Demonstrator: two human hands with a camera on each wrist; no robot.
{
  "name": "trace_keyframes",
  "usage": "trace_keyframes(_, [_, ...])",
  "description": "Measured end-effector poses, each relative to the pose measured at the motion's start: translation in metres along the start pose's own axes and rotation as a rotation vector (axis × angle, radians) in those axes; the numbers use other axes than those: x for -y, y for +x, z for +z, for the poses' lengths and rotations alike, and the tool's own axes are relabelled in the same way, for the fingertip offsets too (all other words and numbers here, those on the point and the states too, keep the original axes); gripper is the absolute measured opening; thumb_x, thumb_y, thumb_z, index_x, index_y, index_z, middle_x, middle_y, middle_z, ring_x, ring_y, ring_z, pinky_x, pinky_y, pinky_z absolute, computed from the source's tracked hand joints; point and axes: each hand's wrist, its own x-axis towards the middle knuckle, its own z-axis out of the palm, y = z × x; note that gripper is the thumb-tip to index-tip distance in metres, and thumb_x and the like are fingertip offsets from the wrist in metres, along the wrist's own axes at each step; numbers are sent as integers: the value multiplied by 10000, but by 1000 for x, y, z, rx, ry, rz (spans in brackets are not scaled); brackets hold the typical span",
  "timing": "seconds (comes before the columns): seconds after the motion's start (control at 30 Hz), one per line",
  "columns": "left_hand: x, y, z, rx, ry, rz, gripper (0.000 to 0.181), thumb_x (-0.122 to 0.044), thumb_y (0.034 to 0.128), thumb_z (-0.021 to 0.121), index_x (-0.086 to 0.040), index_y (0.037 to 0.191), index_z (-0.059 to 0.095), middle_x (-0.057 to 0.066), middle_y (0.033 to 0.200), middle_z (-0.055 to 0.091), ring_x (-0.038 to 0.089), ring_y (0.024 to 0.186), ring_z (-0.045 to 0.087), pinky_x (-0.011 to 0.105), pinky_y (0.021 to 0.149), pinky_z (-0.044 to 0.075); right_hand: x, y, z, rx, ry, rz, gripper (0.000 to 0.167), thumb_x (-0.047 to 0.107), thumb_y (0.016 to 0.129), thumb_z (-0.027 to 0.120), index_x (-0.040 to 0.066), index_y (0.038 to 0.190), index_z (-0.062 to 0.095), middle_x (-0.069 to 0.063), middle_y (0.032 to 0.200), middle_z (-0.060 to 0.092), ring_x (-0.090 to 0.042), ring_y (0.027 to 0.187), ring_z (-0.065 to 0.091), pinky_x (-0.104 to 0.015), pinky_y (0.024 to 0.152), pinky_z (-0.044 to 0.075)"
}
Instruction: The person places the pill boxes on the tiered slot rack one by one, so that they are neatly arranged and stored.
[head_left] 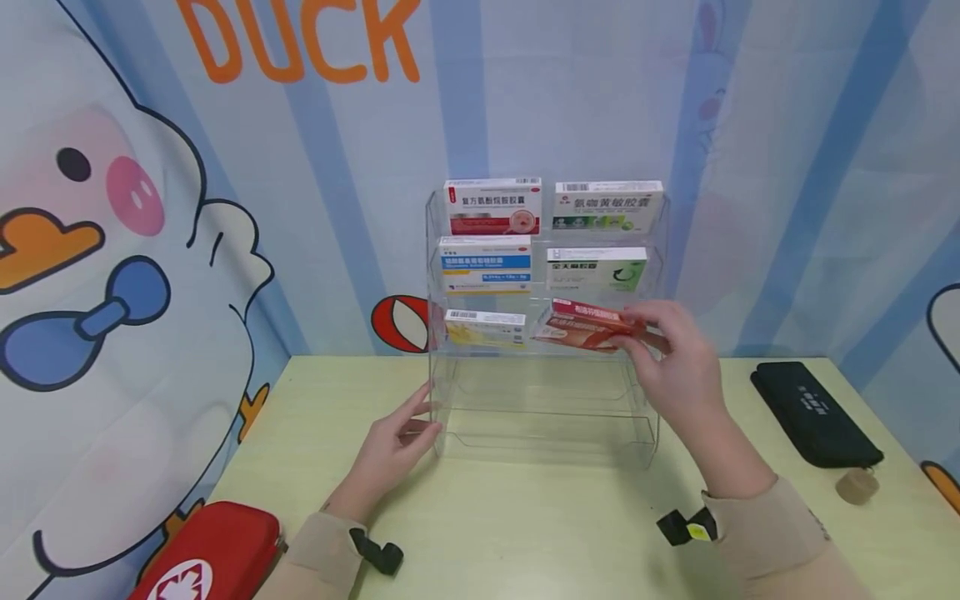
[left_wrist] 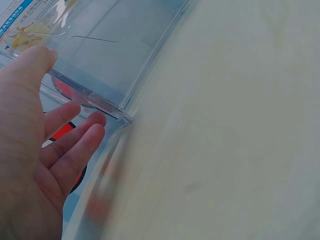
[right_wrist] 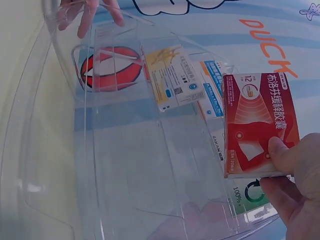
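Note:
My right hand (head_left: 678,367) pinches one end of a red medicine box (right_wrist: 260,120) between thumb and fingers. The box is tilted in front of the third row of a clear tiered display rack (head_left: 543,412), right of a yellow-and-white medicine box (head_left: 485,328). At the rack's lower left side is my left hand (head_left: 393,446), fingers extended, with its thumb toward the front edge. In the left wrist view, the fingers (left_wrist: 82,150) are spread loosely beside the clear side wall; firm contact is hard to judge.
Upper tiers hold a red-and-white box (head_left: 493,207), a grey-green box (head_left: 607,207), a blue-and-white box (head_left: 485,265) and a green-and-white box (head_left: 596,269). A red case (head_left: 217,550) lies front left. A black pouch (head_left: 813,412) is at right on the table (head_left: 525,533).

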Motion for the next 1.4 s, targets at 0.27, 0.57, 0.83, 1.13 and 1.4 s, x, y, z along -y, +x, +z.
trace_keyframes(0.27, [3, 1, 1, -2, 8, 4, 726, -271, 1081, 731, -308, 1724, 396, 113, 1521, 699, 269, 1190, 789, 451, 1049, 662, -9, 22, -5, -14, -55, 25, 286, -161, 893, 808, -80, 1160, 744, -229, 1212, 684, -317, 1128, 700, 14, 985, 479])
trace_keyframes(0.57, [2, 0, 1, 0, 8, 5, 723, -278, 1081, 730, -279, 1724, 401, 119, 1517, 701, 275, 1187, 791, 457, 1051, 660, -18, 20, 0, 48, -241, 0, 244, -78, 924, 816, -6, 1153, 773, -192, 1218, 718, -381, 1068, 717, -566, 896, 653])
trace_keyframes(0.83, [1, 2, 1, -2, 2, 14, 723, -273, 1079, 733, -317, 1721, 402, 114, 1516, 703, 268, 1186, 791, 450, 1053, 659, -17, 19, 3, 123, -326, 15, 234, -32, 967, 789, 38, 1190, 776, -183, 1258, 727, -410, 1120, 731, -597, 936, 641])
trace_keyframes(1.13, [2, 3, 3, 1, -3, 27, 725, -265, 1081, 730, -277, 1725, 399, 132, 1523, 695, 274, 1184, 792, 447, 1046, 662, -17, 17, 5, 187, -390, 56, 240, 11, 994, 773, 51, 1230, 762, -170, 1297, 735, -420, 1158, 743, -596, 927, 653])
trace_keyframes(1.4, [3, 4, 2, -1, -3, 35, 721, -253, 1081, 729, -254, 1724, 402, 150, 1520, 694, 282, 1184, 791, 443, 1042, 664, -17, 15, 7, 205, -424, 16, 293, -17, 989, 763, 25, 1278, 742, -195, 1305, 734, -429, 1161, 747, -596, 959, 656])
